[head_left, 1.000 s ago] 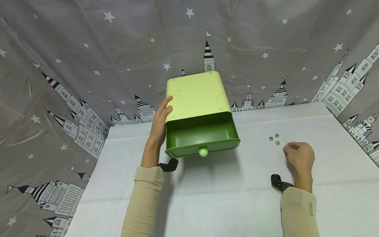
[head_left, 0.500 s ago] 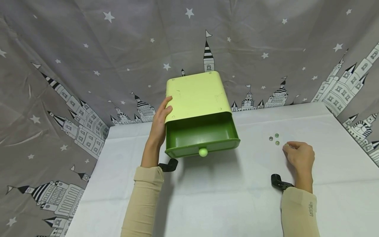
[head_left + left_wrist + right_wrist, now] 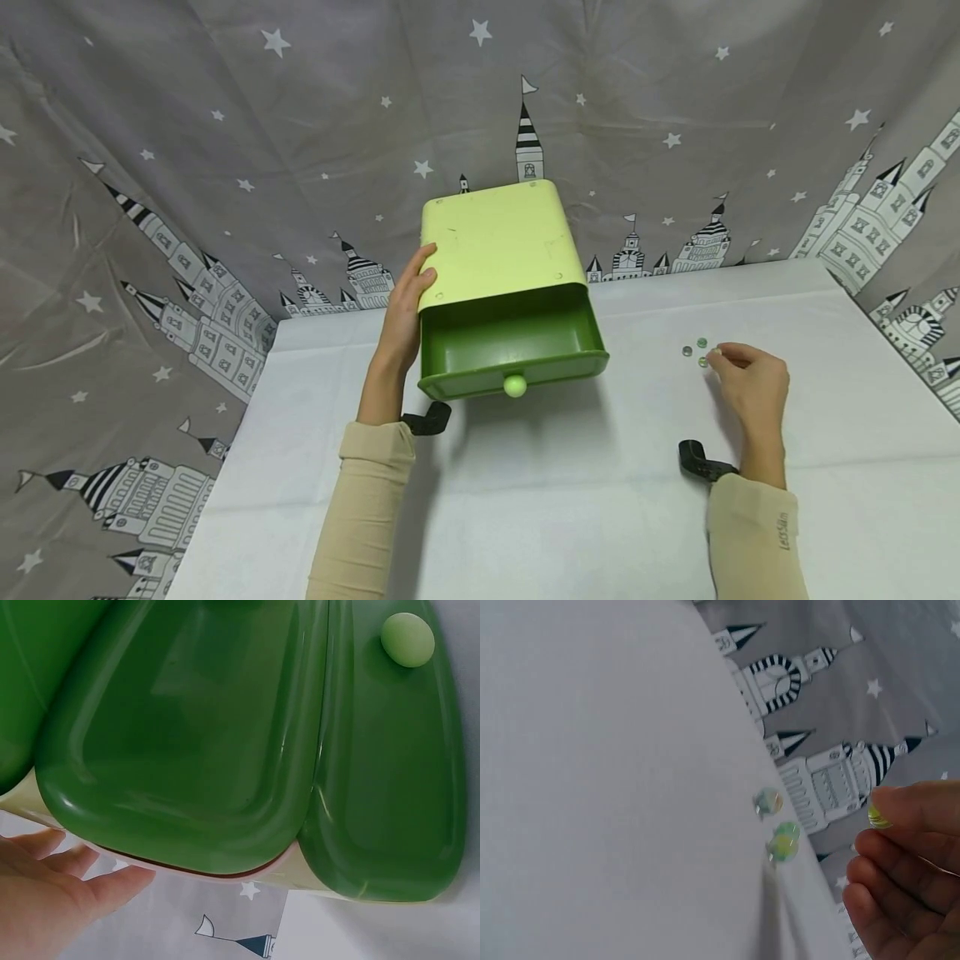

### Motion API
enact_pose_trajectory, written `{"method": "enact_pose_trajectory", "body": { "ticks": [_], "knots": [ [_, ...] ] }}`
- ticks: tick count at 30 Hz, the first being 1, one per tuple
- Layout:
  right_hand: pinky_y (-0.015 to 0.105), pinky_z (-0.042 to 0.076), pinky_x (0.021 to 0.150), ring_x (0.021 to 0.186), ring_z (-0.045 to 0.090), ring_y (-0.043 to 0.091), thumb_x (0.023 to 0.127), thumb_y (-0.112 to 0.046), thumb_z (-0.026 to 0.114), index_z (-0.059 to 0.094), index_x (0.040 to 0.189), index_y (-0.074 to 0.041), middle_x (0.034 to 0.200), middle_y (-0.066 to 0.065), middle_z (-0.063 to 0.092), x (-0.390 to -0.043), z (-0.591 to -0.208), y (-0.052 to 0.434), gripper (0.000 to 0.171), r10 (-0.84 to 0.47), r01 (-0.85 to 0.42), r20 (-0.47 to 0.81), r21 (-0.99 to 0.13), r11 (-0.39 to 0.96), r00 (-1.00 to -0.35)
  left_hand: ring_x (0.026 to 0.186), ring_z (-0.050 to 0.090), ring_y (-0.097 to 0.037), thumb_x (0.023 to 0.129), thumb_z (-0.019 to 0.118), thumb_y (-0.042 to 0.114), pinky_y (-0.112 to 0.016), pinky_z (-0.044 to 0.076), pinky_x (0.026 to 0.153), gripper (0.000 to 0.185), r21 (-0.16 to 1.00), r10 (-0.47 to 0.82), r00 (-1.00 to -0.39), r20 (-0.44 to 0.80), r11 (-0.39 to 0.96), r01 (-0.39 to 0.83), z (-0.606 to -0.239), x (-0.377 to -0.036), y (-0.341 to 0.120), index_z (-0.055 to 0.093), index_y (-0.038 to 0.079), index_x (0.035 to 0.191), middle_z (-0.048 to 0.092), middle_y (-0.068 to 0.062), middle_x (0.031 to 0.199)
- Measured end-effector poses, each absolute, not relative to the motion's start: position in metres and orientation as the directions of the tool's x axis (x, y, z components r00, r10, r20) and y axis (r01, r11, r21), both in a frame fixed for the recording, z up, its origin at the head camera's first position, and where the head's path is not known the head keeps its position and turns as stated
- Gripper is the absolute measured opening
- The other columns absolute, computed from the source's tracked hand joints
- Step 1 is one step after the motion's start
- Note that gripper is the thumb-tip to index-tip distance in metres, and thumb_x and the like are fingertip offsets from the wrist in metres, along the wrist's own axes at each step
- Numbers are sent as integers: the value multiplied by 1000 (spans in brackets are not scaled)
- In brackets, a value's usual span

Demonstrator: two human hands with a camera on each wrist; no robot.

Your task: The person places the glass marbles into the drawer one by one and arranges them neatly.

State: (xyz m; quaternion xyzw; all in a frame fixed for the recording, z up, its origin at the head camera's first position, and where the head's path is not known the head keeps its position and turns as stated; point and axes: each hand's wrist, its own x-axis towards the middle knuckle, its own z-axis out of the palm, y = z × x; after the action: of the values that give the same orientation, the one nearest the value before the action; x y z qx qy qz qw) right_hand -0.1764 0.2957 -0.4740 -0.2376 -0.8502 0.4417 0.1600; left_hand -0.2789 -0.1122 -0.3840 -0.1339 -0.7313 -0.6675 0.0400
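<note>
As a glass bead (image 3: 878, 817) is pinched narrowly in the right hand (image 3: 750, 385), slippage is risked; the left hand (image 3: 405, 312) is laid flat against the drawer box (image 3: 495, 242).

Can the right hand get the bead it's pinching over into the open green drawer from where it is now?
Probably yes. The right hand pinches a bead, and only bare white table lies between it and the open drawer. The drawer's top faces up unobstructed; the left hand rests on the box's far side.

Under my hands spreads a white tablecloth (image 3: 585, 500); beyond them hangs a grey curtain (image 3: 300, 100) printed with stars and striped castle towers.
</note>
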Motion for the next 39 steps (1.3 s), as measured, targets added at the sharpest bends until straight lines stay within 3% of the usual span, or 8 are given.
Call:
{"method": "enact_pose_trajectory", "body": {
  "ticks": [5,13,17,23,31,39],
  "knots": [
    [15,41,60,78,54,9,94,-16,66,71,113,7,105,23,69,-176,-464,287,30,510,193,108,-844,501,-854,145,18,-8,103,44,31,-43,11,116,51,966,138,-962,237,74,249,-384,-278,-113,41,17,152,29,7,158],
    [15,42,63,72,51,-5,94,-16,67,73,111,5,102,21,71,-172,-445,282,28,508,132,180,-845,518,-842,145,17,-8,103,44,31,-44,10,116,51,966,142,-960,240,68,251,-385,-279,-112,41,17,152,28,7,158],
    [16,43,65,77,54,-2,94,-17,66,73,111,3,102,19,71,-169,-438,279,27,516,123,195,-846,519,-834,145,17,-8,103,44,31,-43,11,116,51,965,141,-960,241,65,252,-385,-279,-111,41,17,152,29,7,158],
    [17,43,68,94,60,14,93,-16,66,73,111,3,104,18,71,-166,-428,274,27,518,104,226,-841,531,-825,145,17,-8,103,44,30,-43,11,116,51,965,142,-960,242,66,254,-384,-278,-111,40,17,152,28,7,158],
    [20,41,65,75,52,-5,91,-13,68,75,107,3,101,18,71,-162,-416,268,24,520,50,287,-840,540,-805,145,17,-9,103,44,30,-43,11,116,51,965,140,-959,246,59,256,-383,-278,-112,40,16,152,28,6,158],
    [18,41,71,79,50,-8,90,-10,69,75,104,4,99,17,72,-158,-407,260,21,497,-13,371,-811,585,-785,145,17,-9,103,44,31,-44,11,116,52,965,144,-959,246,53,255,-384,-278,-112,40,16,152,28,6,158]
  ]
}}
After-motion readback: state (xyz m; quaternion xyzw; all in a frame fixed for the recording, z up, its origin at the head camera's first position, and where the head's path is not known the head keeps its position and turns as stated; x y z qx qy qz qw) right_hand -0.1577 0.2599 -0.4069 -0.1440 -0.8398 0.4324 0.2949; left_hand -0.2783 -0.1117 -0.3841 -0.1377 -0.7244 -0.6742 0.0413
